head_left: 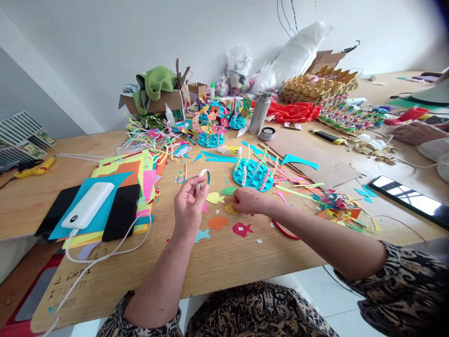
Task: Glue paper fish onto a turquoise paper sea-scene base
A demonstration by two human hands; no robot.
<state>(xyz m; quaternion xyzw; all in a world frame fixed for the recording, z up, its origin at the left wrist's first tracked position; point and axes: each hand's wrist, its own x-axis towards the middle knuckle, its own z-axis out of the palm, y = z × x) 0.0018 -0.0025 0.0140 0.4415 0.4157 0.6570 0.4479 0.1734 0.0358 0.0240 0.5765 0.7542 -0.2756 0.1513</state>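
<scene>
the tape roll (203,180) is pinched upright in the left hand (189,206), its hole facing sideways, above the counter (224,262). the right hand (247,201) presses its fingers closed on a yellow paper fish (230,208). several cut fish (217,223) lie loose nearby; the blue disc (252,175) with curled strips looks partly decorated.

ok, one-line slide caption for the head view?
Left hand holds a tape roll; right hand presses a yellow paper fish on the table.
</scene>
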